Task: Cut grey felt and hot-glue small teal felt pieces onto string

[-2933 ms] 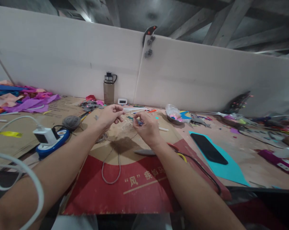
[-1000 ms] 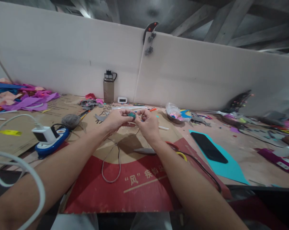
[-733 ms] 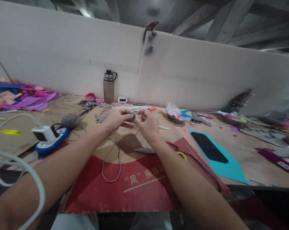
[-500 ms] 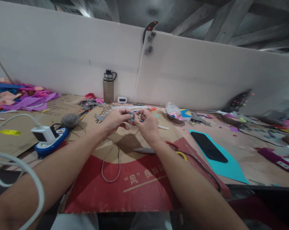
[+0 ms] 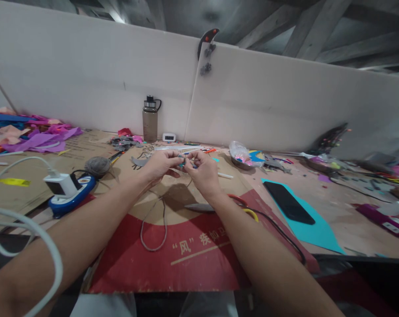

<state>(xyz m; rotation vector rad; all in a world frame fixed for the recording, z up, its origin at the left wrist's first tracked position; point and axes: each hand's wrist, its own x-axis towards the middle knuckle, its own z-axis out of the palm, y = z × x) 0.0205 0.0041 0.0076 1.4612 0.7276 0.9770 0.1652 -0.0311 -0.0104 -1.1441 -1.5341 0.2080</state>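
My left hand (image 5: 163,166) and my right hand (image 5: 202,169) meet above the cardboard, fingertips pinched together. Between them is a small teal piece (image 5: 181,161), mostly covered by the fingers, so its kind is unclear. Both hands are closed on it. A grey yarn strand (image 5: 153,250) hangs or lies below them in a loop on the red printed cardboard (image 5: 127,268). Partly under my right forearm lie scissors (image 5: 198,207) with red and yellow handles. A grey cut-out shape (image 5: 139,162) rests just left of my left hand.
A ball of grey yarn (image 5: 97,166) and a blue power strip (image 5: 70,200) with a white charger stand at left. Behind are a water bottle (image 5: 150,123) and a small digital clock (image 5: 168,138). At right lie a phone (image 5: 288,202) on turquoise sheet and a bowl (image 5: 241,164) of scraps.
Almost nothing differs. The fingers shift very slightly around the small teal piece, and both hands stay in the same place.
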